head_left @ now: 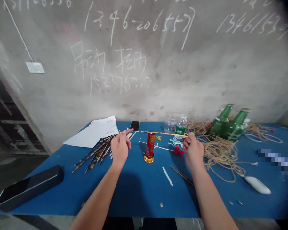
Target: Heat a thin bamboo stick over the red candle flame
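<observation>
My right hand (pixel 194 149) is closed around the end of a thin wooden stick (pixel 169 133), which runs left across the top of a red candle (pixel 150 145) with gold markings. The candle stands upright on a round gold base (pixel 149 159); I cannot make out a flame. Left of it, my left hand (pixel 120 145) points its index finger toward the stick, apart from it, with the other fingers loosely curled and nothing visible in them. Below that hand lies a bundle of dark-streaked sticks (pixel 99 153). Another thin stick, with a red flower-like piece (pixel 178 151), lies behind the candle.
White paper (pixel 86 132) and a phone (pixel 134 126) lie at the back. Green bottles (pixel 236 126), coiled twine (pixel 218 151), a plastic bottle (pixel 180 125) and a glass jar (pixel 170 125) stand right. A long dark box (pixel 31 187) lies front left, a white oval object (pixel 257 185) right.
</observation>
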Demonstrator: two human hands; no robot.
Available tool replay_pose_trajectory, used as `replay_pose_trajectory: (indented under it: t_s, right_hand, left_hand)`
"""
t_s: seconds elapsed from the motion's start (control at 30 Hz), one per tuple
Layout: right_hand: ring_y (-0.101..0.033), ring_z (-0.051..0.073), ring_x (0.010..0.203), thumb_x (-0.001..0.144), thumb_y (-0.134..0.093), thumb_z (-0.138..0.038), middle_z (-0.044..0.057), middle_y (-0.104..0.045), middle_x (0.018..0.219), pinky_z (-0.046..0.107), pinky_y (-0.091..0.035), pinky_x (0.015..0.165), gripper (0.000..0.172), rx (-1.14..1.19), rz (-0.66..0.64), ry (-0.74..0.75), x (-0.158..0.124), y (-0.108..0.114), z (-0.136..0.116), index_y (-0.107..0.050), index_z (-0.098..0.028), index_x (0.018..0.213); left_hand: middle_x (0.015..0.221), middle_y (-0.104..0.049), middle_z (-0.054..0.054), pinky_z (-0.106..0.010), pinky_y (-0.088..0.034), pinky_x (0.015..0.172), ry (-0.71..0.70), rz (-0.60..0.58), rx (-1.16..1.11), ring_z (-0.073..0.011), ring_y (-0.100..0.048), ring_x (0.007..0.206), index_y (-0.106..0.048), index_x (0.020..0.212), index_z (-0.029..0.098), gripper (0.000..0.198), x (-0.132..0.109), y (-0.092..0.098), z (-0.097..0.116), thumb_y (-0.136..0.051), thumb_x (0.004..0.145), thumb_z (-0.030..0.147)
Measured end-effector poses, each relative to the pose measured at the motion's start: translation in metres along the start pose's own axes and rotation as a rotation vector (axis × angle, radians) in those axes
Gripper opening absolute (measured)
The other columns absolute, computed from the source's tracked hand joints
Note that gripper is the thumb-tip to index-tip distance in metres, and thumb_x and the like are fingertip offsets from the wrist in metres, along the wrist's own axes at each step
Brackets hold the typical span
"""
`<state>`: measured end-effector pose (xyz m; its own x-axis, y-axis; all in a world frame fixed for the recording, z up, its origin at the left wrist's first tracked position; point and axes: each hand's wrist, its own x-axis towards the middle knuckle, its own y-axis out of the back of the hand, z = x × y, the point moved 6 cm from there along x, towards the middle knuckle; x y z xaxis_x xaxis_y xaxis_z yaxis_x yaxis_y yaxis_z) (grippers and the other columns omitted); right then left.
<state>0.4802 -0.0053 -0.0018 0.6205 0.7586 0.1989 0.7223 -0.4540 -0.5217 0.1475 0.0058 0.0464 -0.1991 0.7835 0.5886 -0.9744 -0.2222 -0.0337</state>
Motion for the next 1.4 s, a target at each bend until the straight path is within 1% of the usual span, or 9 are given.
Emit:
replay_pose_trajectory:
  t_s: [0.17,0.43,0.6,0.83,1.0,1.13,1.4]
  right_hand:
    - [-0.026,0.005,0.048,0.074,-0.089,-0.055,-0.009,-0.034,0.059,0.018,-0.019,0.037,0.059,0.017,-0.001,0.003,0.0007,0.0000,-0.0007,-0.041,-0.022,0.065]
    - [-0.026,0.005,0.048,0.074,-0.089,-0.053,-0.008,-0.034,0.059,0.018,-0.019,0.036,0.058,0.024,0.011,0.010,0.0020,0.0019,-0.0004,-0.041,-0.022,0.064]
    - [-0.026,0.005,0.048,0.074,-0.089,-0.055,-0.008,-0.035,0.060,0.017,-0.019,0.036,0.060,0.022,0.022,0.011,0.0024,0.0020,-0.0010,-0.040,-0.022,0.064]
    - [-0.027,0.005,0.048,0.072,-0.091,-0.053,-0.008,-0.035,0.059,0.017,-0.019,0.037,0.060,0.035,0.033,0.011,0.0015,0.0035,-0.0023,-0.040,-0.022,0.064]
    - [-0.026,0.006,0.048,0.074,-0.089,-0.051,-0.008,-0.035,0.060,0.018,-0.018,0.037,0.058,0.034,0.026,0.014,0.0016,0.0025,-0.0023,-0.040,-0.022,0.065]
    - [-0.026,0.005,0.048,0.074,-0.089,-0.049,-0.009,-0.034,0.059,0.018,-0.018,0.037,0.057,0.030,0.027,0.014,0.0023,0.0021,-0.0021,-0.040,-0.022,0.065]
    - [-0.027,0.005,0.048,0.072,-0.090,-0.051,-0.009,-0.035,0.059,0.018,-0.018,0.037,0.058,0.025,0.046,0.006,0.0019,0.0033,-0.0028,-0.041,-0.022,0.065]
  left_hand:
    - [0.048,-0.057,-0.005,-0.031,-0.049,0.091,0.001,0.007,0.007,-0.0262,-0.073,0.116,-0.050,0.041,0.027,0.063,-0.0002,0.0009,0.0002,-0.042,0.104,0.032]
    - [0.047,-0.054,-0.003,-0.029,-0.049,0.090,-0.008,0.013,-0.005,-0.0251,-0.073,0.115,-0.050,0.043,0.026,0.062,0.0004,0.0006,-0.0022,-0.042,0.104,0.030]
    - [0.045,-0.051,-0.002,-0.031,-0.047,0.096,-0.033,0.007,0.006,-0.0249,-0.074,0.113,-0.050,0.043,0.026,0.063,0.0007,0.0005,-0.0010,-0.041,0.105,0.029]
    - [0.046,-0.052,-0.002,-0.031,-0.047,0.096,-0.029,0.007,0.006,-0.0251,-0.073,0.114,-0.050,0.043,0.027,0.062,0.0000,0.0006,-0.0007,-0.041,0.105,0.029]
    - [0.049,-0.057,-0.004,-0.032,-0.048,0.095,-0.012,0.012,0.012,-0.0262,-0.072,0.115,-0.051,0.044,0.027,0.062,-0.0002,0.0003,-0.0014,-0.042,0.104,0.031]
    - [0.049,-0.057,-0.004,-0.032,-0.047,0.094,-0.002,0.008,0.012,-0.0263,-0.072,0.115,-0.051,0.043,0.027,0.062,0.0000,0.0001,-0.0009,-0.042,0.104,0.031]
    - [0.050,-0.059,-0.004,-0.032,-0.047,0.094,-0.005,0.010,0.015,-0.0263,-0.072,0.115,-0.050,0.043,0.027,0.062,0.0000,0.0003,-0.0012,-0.042,0.104,0.031]
